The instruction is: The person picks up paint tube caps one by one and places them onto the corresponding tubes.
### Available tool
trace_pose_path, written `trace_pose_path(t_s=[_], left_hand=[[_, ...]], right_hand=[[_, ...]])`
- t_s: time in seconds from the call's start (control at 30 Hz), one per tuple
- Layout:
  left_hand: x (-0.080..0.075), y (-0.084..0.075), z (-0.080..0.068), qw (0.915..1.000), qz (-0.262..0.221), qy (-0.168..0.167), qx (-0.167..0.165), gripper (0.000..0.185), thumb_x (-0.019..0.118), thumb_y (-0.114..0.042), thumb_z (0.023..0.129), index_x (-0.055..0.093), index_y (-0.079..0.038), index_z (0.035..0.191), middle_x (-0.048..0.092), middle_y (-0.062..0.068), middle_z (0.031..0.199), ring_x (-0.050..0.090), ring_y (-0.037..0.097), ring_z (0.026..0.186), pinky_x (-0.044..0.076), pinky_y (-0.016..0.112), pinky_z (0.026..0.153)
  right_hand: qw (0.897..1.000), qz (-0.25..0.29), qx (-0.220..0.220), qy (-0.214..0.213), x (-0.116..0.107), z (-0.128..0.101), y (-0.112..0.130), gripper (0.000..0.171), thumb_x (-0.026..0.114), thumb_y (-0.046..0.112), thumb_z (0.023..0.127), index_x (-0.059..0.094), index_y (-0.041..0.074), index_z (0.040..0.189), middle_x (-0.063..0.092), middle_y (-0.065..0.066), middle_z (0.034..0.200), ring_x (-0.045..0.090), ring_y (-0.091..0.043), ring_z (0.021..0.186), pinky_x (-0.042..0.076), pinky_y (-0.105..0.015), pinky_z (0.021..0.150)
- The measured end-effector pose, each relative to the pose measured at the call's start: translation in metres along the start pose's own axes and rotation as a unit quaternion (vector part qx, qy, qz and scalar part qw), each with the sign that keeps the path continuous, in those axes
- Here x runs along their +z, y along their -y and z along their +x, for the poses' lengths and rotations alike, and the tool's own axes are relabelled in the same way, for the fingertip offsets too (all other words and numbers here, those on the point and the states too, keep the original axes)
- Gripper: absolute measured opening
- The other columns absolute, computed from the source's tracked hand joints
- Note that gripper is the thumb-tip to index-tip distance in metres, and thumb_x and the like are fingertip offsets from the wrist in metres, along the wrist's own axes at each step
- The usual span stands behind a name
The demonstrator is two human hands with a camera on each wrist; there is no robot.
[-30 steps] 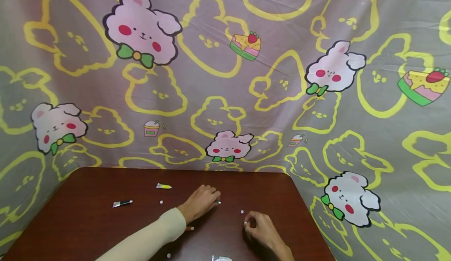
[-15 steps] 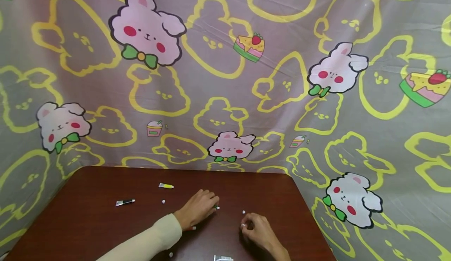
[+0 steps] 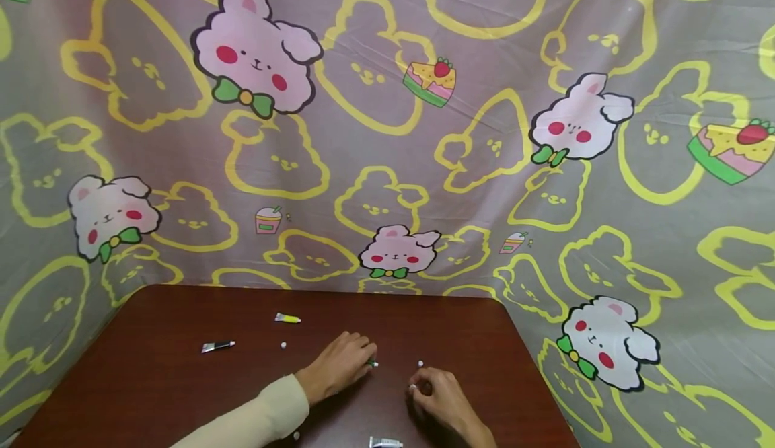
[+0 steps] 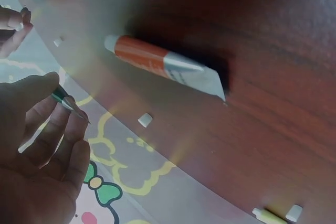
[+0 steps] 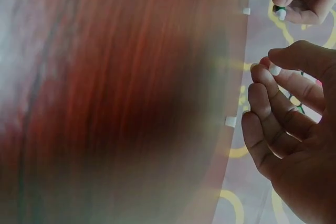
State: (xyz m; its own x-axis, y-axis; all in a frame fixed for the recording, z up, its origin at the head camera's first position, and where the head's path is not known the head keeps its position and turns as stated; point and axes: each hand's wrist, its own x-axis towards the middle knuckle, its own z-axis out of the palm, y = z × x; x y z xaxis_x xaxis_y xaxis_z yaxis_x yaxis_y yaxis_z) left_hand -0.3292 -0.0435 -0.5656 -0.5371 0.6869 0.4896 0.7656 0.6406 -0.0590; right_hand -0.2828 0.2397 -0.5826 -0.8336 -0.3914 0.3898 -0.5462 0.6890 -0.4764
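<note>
My left hand point(image 3: 336, 370) pinches a green tube point(image 3: 372, 364) low over the table point(image 3: 151, 381). My right hand point(image 3: 437, 397) pinches a white cap point(image 5: 274, 69) just beside it; another cap point(image 3: 420, 364) lies between them.

The head view is evenly and softly lit, with no hard shadows; the cartoon-printed grey fabric backdrop point(image 3: 387, 132) is rendered sharply, though its pattern is bowed toward the edges by wide-angle distortion. A dull sheen is seen on the dark red-brown wooden table point(image 3: 151, 381). Both wrist views are blurred and hazy: the wood grain is smeared, a pale veil of glare is spread across the table edge, and a dark shadow is cast beside the orange-and-white tube point(image 4: 163, 66).
</note>
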Motion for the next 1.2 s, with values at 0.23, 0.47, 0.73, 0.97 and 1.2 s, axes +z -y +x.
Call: trace_pose_path(t_s=[0.23, 0.47, 0.73, 0.97, 1.2], left_hand=[[-0.004, -0.009, -0.004, 1.0000, -0.003, -0.006, 0.005, 0.024, 0.089, -0.031, 0.090, 0.067, -0.022, 0.097, 0.067, -0.010, 0.090, 0.062, 0.011, 0.084, 0.046, 0.026, 0.073], [-0.005, -0.014, -0.010, 0.9995, 0.002, -0.027, 0.016, 0.026, 0.090, -0.031, 0.088, 0.067, -0.022, 0.096, 0.067, -0.011, 0.089, 0.063, 0.010, 0.084, 0.050, 0.027, 0.077], [-0.009, -0.017, -0.014, 0.9983, 0.003, -0.051, 0.028, 0.029, 0.091, -0.031, 0.086, 0.065, -0.022, 0.094, 0.065, -0.011, 0.087, 0.063, 0.011, 0.082, 0.049, 0.028, 0.076], [-0.013, -0.021, -0.016, 0.9976, -0.002, -0.062, 0.032, 0.031, 0.093, -0.030, 0.083, 0.065, -0.022, 0.094, 0.065, -0.012, 0.087, 0.062, 0.010, 0.082, 0.046, 0.027, 0.073], [-0.017, -0.028, -0.020, 0.9992, -0.013, -0.032, 0.021, 0.027, 0.091, -0.031, 0.087, 0.065, -0.023, 0.095, 0.065, -0.013, 0.089, 0.060, 0.008, 0.084, 0.043, 0.024, 0.072]], right_hand=[[0.996, 0.020, -0.076, -0.042, 0.008, 0.001, -0.006, 0.009, 0.078, 0.012, 0.088, 0.075, 0.019, 0.094, 0.071, 0.015, 0.085, 0.058, 0.006, 0.076, 0.047, -0.021, 0.064], [0.999, 0.015, -0.037, -0.026, 0.009, 0.003, 0.009, 0.017, 0.083, 0.006, 0.083, 0.074, 0.018, 0.091, 0.073, 0.013, 0.085, 0.062, 0.002, 0.076, 0.051, -0.023, 0.068], [0.999, 0.019, -0.045, -0.012, 0.012, 0.005, 0.016, 0.016, 0.087, 0.008, 0.086, 0.075, 0.018, 0.092, 0.070, 0.013, 0.085, 0.061, 0.002, 0.074, 0.049, -0.019, 0.067], [0.998, 0.028, -0.054, -0.003, 0.016, 0.004, 0.018, 0.014, 0.087, 0.009, 0.088, 0.075, 0.016, 0.092, 0.069, 0.013, 0.082, 0.057, 0.007, 0.073, 0.047, -0.015, 0.066], [0.997, 0.038, -0.071, 0.005, 0.020, 0.004, 0.025, 0.012, 0.087, 0.011, 0.090, 0.076, 0.015, 0.094, 0.071, 0.011, 0.085, 0.059, 0.006, 0.075, 0.048, -0.015, 0.067]])
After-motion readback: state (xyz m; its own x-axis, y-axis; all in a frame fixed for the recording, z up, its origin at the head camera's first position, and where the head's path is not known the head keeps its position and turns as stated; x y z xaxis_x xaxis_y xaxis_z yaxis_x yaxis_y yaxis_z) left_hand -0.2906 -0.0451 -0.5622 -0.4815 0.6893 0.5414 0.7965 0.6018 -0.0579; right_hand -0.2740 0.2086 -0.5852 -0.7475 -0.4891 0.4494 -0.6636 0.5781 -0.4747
